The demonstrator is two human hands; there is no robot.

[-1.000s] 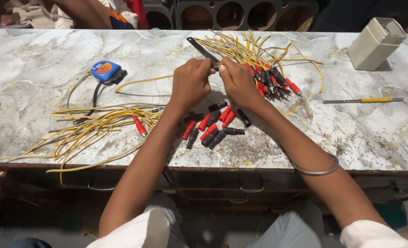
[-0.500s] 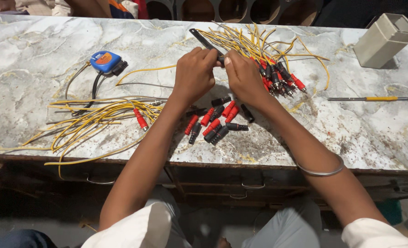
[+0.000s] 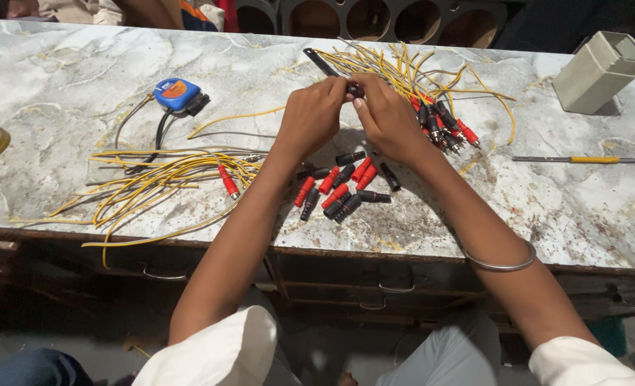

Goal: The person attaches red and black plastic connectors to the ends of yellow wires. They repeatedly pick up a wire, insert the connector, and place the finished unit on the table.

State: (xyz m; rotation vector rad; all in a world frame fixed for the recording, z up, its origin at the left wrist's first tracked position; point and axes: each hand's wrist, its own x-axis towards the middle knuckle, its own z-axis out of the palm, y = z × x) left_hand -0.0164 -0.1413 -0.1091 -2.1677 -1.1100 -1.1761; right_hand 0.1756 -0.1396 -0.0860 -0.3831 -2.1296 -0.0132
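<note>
Both hands meet over the marble worktop (image 3: 82,64), just above the loose heap of red and black plugs (image 3: 340,187). The left hand (image 3: 312,118) and the right hand (image 3: 387,118) have their fingertips pressed together on one small dark plug piece (image 3: 355,89), which shows between the thumbs; the fingers of both hands are curled and clamped on it, so little of it can be seen. A metal bangle (image 3: 502,263) sits on the right forearm, nearer the worktop's front edge than the heap.

Beyond the heap, on its far right side, lies a bundle of yellow wires with red and black plugs fitted (image 3: 435,100), fanned across the stone just beside the right hand. A dark slim tool (image 3: 321,63) lies at an angle on the far side of the heap, just past the left hand's knuckles. Left of the heap, a second tangle of yellow wires (image 3: 157,182) spreads toward the front edge, one red plug (image 3: 228,182) at its near end. Farther left and back from the heap rests a blue and orange tape measure (image 3: 177,94). Well to the right of the heap lie a thin screwdriver with a yellow handle (image 3: 575,159) and, behind it, a beige plastic box (image 3: 598,71) tipped on its side.
</note>
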